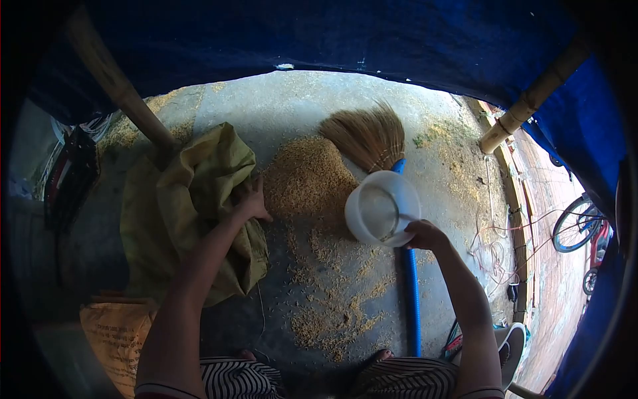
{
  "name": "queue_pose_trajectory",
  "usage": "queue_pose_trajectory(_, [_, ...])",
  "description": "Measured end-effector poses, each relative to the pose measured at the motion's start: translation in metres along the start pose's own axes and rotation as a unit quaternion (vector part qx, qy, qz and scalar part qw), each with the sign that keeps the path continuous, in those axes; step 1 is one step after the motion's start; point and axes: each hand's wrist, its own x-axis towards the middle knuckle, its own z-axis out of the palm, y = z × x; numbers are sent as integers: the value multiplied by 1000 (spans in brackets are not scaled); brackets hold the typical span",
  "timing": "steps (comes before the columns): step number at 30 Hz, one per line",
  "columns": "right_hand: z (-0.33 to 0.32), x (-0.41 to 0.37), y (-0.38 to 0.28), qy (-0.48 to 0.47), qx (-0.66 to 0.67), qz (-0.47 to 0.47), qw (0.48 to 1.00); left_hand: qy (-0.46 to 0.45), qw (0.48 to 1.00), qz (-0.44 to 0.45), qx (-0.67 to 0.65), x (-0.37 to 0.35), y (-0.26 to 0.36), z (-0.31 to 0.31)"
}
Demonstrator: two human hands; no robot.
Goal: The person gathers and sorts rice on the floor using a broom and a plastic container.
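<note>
My right hand (425,234) grips the rim of a white plastic tub (382,207), held tilted above the concrete floor with its mouth facing up toward me. My left hand (252,203) holds the edge of an olive-green sack (199,206) that lies slumped on the floor to the left. Between the two hands sits a heap of golden grain (306,176), with more grain scattered in streaks toward my feet (332,319). A broom with a straw head (369,136) and a blue handle (412,299) lies on the floor just behind and under the tub.
A blue tarp (345,33) hangs overhead on bamboo poles (116,83) (531,103). A brown paper sack (116,339) lies at bottom left. A bicycle wheel (575,223) and tangled cords (492,249) are at the right, and a sandal (512,342) lies near my right leg.
</note>
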Motion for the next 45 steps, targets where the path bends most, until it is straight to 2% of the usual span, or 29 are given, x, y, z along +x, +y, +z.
queue_pose_trajectory(1, [-7,5,2,0,-1,2,1000,-2,1000,-6,9,0,0,1])
queue_pose_trajectory(3, [-14,10,8,172,-31,-70,982,-13,1000,-6,-5,1,-1,1])
queue_pose_trajectory(4, [-16,9,5,208,-50,-87,973,-21,1000,-5,-17,1,-2,1])
queue_pose_trajectory(5, [-18,7,3,207,-50,-88,973,-19,1000,-5,-16,0,-2,2])
queue_pose_trajectory(7, [-11,-2,-9,165,54,-148,974,35,999,8,9,-1,-3,5])
queue_pose_trajectory(8, [-6,0,-18,225,23,-132,965,35,999,6,7,1,-5,6])
queue_pose_trajectory(9, [18,-9,-32,225,20,-130,965,27,1000,5,4,0,-4,3])
queue_pose_trajectory(11, [59,-23,-51,349,-184,-188,900,18,1000,5,1,-6,1,0])
queue_pose_trajectory(12, [60,-17,-51,348,-184,-187,900,22,1000,-7,15,-9,5,-3])
queue_pose_trajectory(13, [58,-9,-50,394,-387,-247,796,28,999,-19,30,-12,8,-7])
queue_pose_trajectory(14, [60,-3,-49,418,-568,-293,646,28,999,-20,30,-15,10,-10])
queue_pose_trajectory(15, [88,-19,-55,376,-625,-258,634,29,999,-20,27,-19,11,-13])
queue_pose_trajectory(17, [112,-23,-44,359,-691,-318,541,31,999,-21,25,-21,18,-14])
queue_pose_trajectory(18, [122,-29,-47,358,-692,-319,540,62,996,5,66,-22,25,-13])
queue_pose_trajectory(20, [139,-46,-55,256,-741,-315,535,92,989,29,109,-22,38,-11])
queue_pose_trajectory(21, [142,-51,-60,256,-740,-316,535,126,983,123,58,-20,45,-10])
queue_pose_trajectory(22, [143,-54,-70,219,-740,-285,569,160,963,215,5,-17,49,-10])
queue_pose_trajectory(23, [143,-56,-77,182,-737,-252,600,162,963,215,5,-11,50,-6])
queue_pose_trajectory(24, [140,-52,-79,189,-720,-253,618,127,974,175,-62,-5,53,-4])
queue_pose_trajectory(25, [136,-45,-83,190,-721,-256,616,93,978,134,-129,1,53,-4])
queue_pose_trajectory(27, [132,-29,-93,163,-579,-332,726,104,986,108,-77,1,45,-5])
queue_pose_trajectory(29, [153,-21,-113,176,-579,-359,710,105,991,82,-26,-2,41,-2])
queue_pose_trajectory(31, [183,-3,-129,229,-595,-469,611,91,992,86,-18,-1,37,1])
queue_pose_trajectory(32, [199,8,-136,229,-595,-470,610,92,992,86,-19,0,37,2])
queue_pose_trajectory(35, [241,52,-150,269,-698,-464,475,84,994,67,11,3,39,2])
queue_pose_trajectory(37, [242,101,-148,289,-748,-520,294,33,998,22,38,6,39,0])
queue_pose_trajectory(41, [254,132,-110,290,-758,-481,331,48,993,22,110,-3,46,-12])
queue_pose_trajectory(43, [260,118,-99,285,-736,-474,389,15,988,23,154,2,50,-17])
queue_pose_trajectory(45, [263,97,-94,270,-753,-467,376,18,991,16,130,7,54,-17])
